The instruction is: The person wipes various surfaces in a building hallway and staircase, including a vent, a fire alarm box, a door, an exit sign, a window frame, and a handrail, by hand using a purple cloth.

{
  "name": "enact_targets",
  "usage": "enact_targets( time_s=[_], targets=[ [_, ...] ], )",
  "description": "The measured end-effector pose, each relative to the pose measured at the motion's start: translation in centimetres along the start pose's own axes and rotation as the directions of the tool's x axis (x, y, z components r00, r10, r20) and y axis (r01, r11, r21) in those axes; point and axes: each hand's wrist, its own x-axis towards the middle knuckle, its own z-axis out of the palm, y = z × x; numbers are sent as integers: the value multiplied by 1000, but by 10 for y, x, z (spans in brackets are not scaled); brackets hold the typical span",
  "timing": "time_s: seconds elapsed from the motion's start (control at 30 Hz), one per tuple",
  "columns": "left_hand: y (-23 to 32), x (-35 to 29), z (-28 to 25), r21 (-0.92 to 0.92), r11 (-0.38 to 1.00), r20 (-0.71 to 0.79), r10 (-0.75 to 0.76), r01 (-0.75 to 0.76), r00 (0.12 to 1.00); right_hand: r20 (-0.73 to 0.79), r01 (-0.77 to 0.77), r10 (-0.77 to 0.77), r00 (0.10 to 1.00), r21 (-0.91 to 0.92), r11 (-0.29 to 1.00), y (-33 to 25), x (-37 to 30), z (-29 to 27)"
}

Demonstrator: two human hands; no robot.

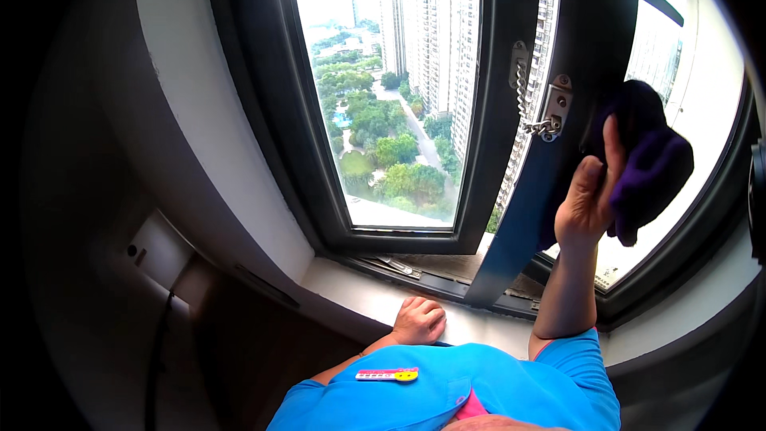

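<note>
A dark purple cloth (654, 168) is bunched under my right hand (592, 199), which is raised to the right window pane beside the dark upright of the frame (594, 40). Its thumb and one finger show on the near side; the cloth covers the others. Low in the middle, my left hand (420, 321) rests on the pale window sill (343, 283) with its fingers curled in, and I see nothing in it. Left of the upright, a window sash (319, 191) stands ajar. A metal chain (523, 96) links it to a latch plate (556, 108) on the upright.
A metal stay (396, 266) lies along the bottom of the sash opening. Pale wall (215, 144) curves down on the left, with a white box-like fixture (159, 249) and a dark cable (165, 327) lower down. Trees and tall buildings lie far below outside.
</note>
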Motion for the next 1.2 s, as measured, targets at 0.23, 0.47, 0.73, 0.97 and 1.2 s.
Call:
enact_targets(
  time_s=[0.23,0.47,0.73,0.97,1.2],
  targets=[
    [0,-6,-1,39,999,47,-29,27,998,27,33,-27,999,-253,967,-25,-38,6],
    [-1,-5,3,33,999,24,-11,11,1000,62,-106,125,990,-245,964,-24,-78,4],
    [-1,-9,1,41,999,49,-13,11,999,40,-255,275,961,-265,930,-21,-157,-4],
    [1,-8,2,55,998,47,-17,14,999,55,-202,233,971,-335,920,-15,-196,-9],
    [3,-8,0,49,999,42,-16,14,999,88,-186,223,971,-311,932,-18,-208,-14]
  ],
)
